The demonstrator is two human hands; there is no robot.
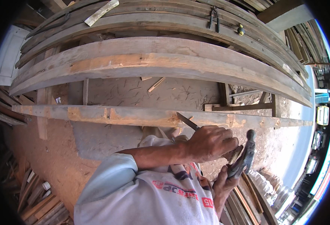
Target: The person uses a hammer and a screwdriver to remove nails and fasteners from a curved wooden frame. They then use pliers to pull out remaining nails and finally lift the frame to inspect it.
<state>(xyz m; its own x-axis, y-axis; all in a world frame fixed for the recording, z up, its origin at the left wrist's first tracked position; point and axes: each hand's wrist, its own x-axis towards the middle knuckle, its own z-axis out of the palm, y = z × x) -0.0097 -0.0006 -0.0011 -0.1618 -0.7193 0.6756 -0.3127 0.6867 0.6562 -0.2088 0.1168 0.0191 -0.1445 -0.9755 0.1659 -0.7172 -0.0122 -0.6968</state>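
Observation:
My left hand [212, 144] is closed round a chisel [188, 121]. The dark blade points up and left, its tip at the front face of a narrow wooden beam [135, 117]; I cannot tell whether it touches. Lower and to the right, my right hand [224, 183] grips a hammer [248, 152] with a dark, rounded metal head. The hammer head is raised just right of my left fist, close to the brownish butt end of the chisel. Orange-brown patches of bare wood mark the beam's face.
Beyond lies a wider beam [172, 60], then several weathered planks carrying pincers [214, 18], a small yellow-and-black round object [240, 30] and a wood offcut [102, 12]. Wooden supports [274, 105] stand underneath. Scrap wood [41, 202] is piled lower left, boards [243, 202] lower right.

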